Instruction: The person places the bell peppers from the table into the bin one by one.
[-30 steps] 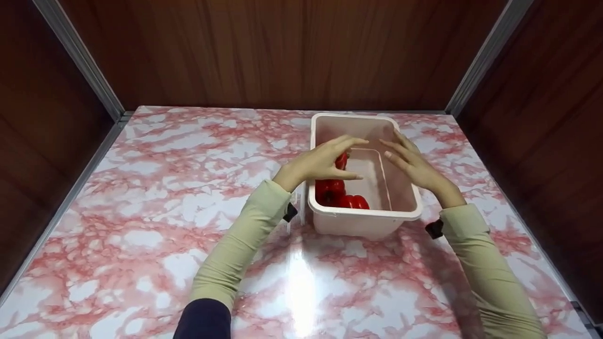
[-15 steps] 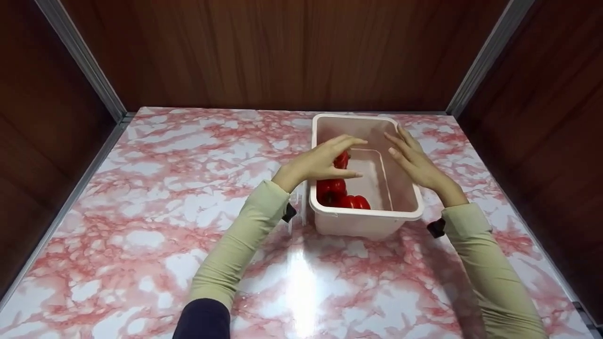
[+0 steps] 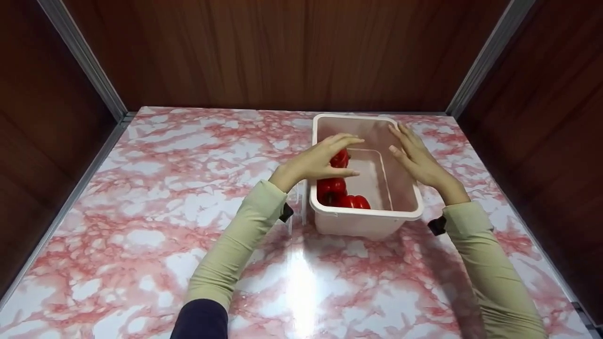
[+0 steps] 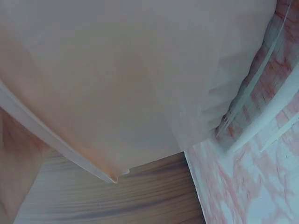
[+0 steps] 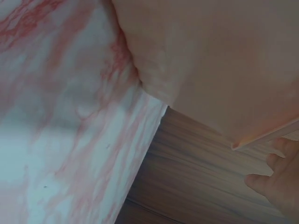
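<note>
A pale pink plastic bin [image 3: 360,225] with a white rim stands on the table. Several red bell peppers [image 3: 332,189] lie inside, along its left wall and in its near left corner. Reaching over the left rim, my left hand [image 3: 320,157] holds nothing, its thumb and fingers spread above the peppers and partly hiding one. My right hand [image 3: 421,157] is at the right rim, fingers extended and apart, also holding nothing. In the left wrist view the bin's outer wall fills most of the picture; the right wrist view shows my right fingers [image 5: 257,184] near the rim.
The table [image 3: 141,235] has a red-and-white marbled top. Dark wood-grain panels [image 3: 282,56] enclose its back and sides, with grey metal posts [image 3: 485,56] at the corners. Pale, see-through strips [image 3: 298,207] show just left of the bin.
My right hand has drawn back toward the right rim, away from the bin's middle. The left hand has shifted very slightly left. Bin and peppers look the same.
</note>
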`<state>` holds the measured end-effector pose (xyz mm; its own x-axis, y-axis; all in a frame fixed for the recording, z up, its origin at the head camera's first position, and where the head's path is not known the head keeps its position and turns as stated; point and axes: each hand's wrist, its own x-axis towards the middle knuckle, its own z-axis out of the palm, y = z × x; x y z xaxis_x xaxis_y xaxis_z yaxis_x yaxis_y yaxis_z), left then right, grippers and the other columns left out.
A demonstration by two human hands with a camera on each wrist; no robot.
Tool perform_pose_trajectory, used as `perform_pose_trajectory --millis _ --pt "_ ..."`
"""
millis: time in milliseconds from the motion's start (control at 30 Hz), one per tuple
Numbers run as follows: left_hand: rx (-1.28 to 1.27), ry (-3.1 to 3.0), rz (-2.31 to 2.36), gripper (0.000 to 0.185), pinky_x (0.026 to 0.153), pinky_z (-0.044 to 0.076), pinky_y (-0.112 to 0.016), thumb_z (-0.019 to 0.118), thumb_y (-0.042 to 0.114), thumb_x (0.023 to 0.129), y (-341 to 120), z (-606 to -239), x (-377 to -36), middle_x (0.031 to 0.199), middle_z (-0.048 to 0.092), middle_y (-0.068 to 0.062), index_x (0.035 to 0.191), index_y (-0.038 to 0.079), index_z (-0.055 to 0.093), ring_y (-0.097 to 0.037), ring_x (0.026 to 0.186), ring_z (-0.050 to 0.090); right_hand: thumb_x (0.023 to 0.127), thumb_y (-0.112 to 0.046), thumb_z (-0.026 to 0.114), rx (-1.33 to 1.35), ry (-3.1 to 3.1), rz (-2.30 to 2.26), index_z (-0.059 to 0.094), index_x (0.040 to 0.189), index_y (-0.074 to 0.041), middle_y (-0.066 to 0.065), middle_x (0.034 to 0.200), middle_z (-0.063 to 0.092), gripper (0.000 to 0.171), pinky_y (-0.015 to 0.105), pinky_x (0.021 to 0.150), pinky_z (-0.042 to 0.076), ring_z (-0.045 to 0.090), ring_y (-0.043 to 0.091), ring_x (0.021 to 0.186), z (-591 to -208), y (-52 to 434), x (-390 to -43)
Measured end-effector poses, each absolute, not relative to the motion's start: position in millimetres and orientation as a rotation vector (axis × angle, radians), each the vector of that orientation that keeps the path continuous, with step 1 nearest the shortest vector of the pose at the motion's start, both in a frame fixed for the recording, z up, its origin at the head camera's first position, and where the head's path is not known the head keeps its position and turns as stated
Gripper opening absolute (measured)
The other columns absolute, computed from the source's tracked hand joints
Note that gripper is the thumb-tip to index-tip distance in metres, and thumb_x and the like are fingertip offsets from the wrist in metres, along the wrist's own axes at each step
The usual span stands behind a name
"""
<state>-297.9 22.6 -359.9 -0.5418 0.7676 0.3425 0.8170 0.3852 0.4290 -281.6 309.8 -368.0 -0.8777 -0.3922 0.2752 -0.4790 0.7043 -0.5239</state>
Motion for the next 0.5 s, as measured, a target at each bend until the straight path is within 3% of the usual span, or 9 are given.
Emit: perform_pose_trajectory --millis 500 --pt "-1.378 -2.600 -0.874 0.072 0.109 0.029 -0.036 0.058 0.058 0.082 7 -359 -296 0.149 0.029 0.002 0.143 0.030 0.033 -0.012 0.136 0.024 0.096 -0.044 0.041 0.733 -2.784 0.739 0.025 0.147 -0.022 0.010 0.155 0.009 0.058 0.058 0.110 0.000 -0.001 0.032 0.142 -355 304 -280"
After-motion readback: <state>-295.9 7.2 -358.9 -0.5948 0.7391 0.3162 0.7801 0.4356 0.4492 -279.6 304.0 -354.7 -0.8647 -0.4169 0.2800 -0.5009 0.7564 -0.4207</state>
